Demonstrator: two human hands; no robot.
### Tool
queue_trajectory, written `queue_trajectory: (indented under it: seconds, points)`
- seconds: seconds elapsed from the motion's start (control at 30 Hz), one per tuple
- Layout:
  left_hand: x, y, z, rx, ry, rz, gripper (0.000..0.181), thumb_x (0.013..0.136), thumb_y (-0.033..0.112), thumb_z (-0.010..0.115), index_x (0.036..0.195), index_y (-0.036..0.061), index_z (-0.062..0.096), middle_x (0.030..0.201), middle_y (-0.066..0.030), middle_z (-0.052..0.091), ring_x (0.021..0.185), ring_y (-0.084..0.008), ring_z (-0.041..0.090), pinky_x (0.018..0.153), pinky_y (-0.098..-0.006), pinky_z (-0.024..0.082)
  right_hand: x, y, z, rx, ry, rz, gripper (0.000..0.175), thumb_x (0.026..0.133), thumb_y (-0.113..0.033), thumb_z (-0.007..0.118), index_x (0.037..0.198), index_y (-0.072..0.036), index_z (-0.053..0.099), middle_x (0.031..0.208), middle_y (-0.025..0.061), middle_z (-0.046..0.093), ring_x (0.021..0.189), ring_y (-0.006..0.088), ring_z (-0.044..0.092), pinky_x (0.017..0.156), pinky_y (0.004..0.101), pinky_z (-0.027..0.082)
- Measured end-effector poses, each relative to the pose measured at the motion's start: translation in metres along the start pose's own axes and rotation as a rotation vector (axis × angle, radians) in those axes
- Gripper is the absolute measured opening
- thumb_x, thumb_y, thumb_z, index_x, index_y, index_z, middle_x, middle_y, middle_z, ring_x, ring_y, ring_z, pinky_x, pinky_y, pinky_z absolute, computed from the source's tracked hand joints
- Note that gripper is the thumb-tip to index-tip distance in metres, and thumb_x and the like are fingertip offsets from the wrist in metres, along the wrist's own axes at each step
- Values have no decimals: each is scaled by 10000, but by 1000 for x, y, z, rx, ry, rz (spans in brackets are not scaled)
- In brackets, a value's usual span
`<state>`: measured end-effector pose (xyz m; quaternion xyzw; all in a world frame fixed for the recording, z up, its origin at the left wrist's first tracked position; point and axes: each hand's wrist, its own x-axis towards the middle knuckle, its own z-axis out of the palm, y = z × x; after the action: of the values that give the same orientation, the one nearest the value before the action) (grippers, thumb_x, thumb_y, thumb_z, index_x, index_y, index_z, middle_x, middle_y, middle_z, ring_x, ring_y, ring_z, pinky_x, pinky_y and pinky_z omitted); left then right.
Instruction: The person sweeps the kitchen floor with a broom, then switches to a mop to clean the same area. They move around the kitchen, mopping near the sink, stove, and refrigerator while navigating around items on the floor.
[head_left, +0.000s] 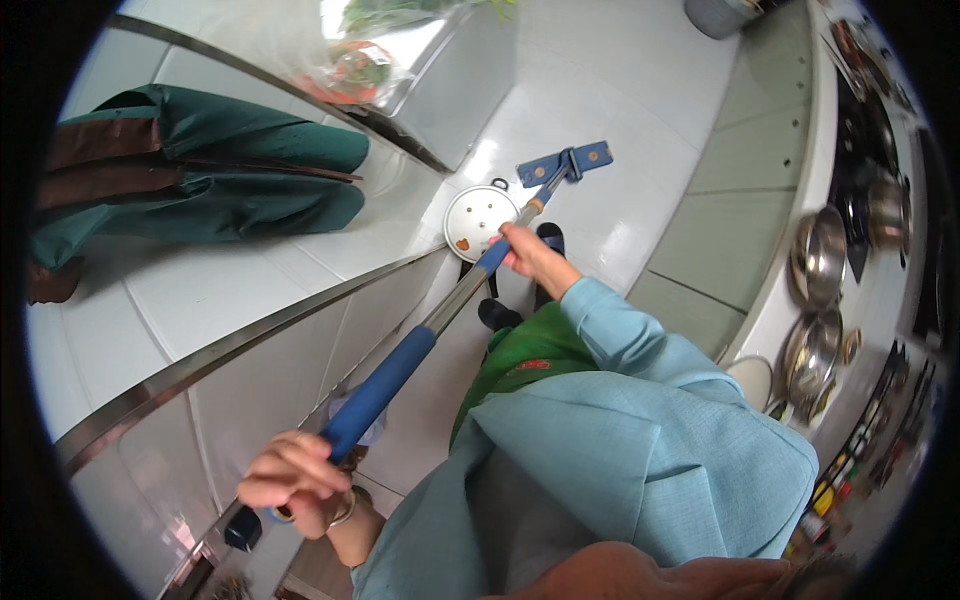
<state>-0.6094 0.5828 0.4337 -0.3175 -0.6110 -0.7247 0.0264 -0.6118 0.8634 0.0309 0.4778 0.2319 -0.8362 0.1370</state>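
A flat mop with a telescopic metal pole (459, 300) and blue grips slants across the view from lower left to upper right. My left hand (300, 480) is curled around the top of its blue grip (382, 394). Farther down, my right hand (529, 259) grasps the lower blue sleeve of the pole. The mop's blue plate (585, 159) lies on the white tiled floor (637, 97). Just beside the pole, near my feet, stands a round pot with a pale lid (474, 214) and dark handles; the lid bears a brown mark. My right hand partly overlaps the lid's edge.
On the left, a dark green item with brown panels (255, 150) rests on a white tiled ledge (202, 300) with a metal edge. Bagged vegetables (360, 71) sit on a grey box (457, 90). Steel pans (821, 259) line the right counter; a grey bucket (716, 19) stands beyond.
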Motion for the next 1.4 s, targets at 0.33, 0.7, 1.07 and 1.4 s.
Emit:
queue_trajectory:
  seconds: [0.33, 0.7, 1.07, 1.4]
  points:
    - [18, 35, -17, -93, -118, 11, 197, 1002, 255, 463, 1080, 75, 485, 505, 25, 467, 389, -76, 460, 445, -205, 436, -119, 116, -38, 196, 78, 149, 100, 895, -95, 462, 838, -14, 473, 770, 88, 556, 663, 209, 635, 613, 348, 605]
    - [15, -31, 24, -99, 421, -205, 233, 983, 319, 511, 1089, 115, 473, 690, 4, 398, 630, -123, 398, 700, -316, 376, -10, 25, -62, -136, 268, -118, 279, 909, -192, 482, 891, 86, 494, 773, 158, 572, 611, 273, 650, 462, 361, 577]
    - [90, -60, 101, 38, 956, -1, 211, 858, 68, 571, 1058, 89, 507, 684, -89, 590, 598, -171, 598, 567, -330, 547, 26, -128, 25, -318, -37, -173, 361, 880, -197, 535, 884, 163, 501, 870, 233, 606, 673, 311, 668, 508, 388, 571]
    - [149, -77, 176, 917, 969, 153, 335, 934, 194, 499, 1234, 75, 409, 699, -34, 603, 558, -130, 572, 528, -269, 516, 41, -257, 82, -417, -173, -153, 359, 851, -211, 595, 816, 136, 508, 731, 171, 601, 654, 271, 670, 521, 358, 566]
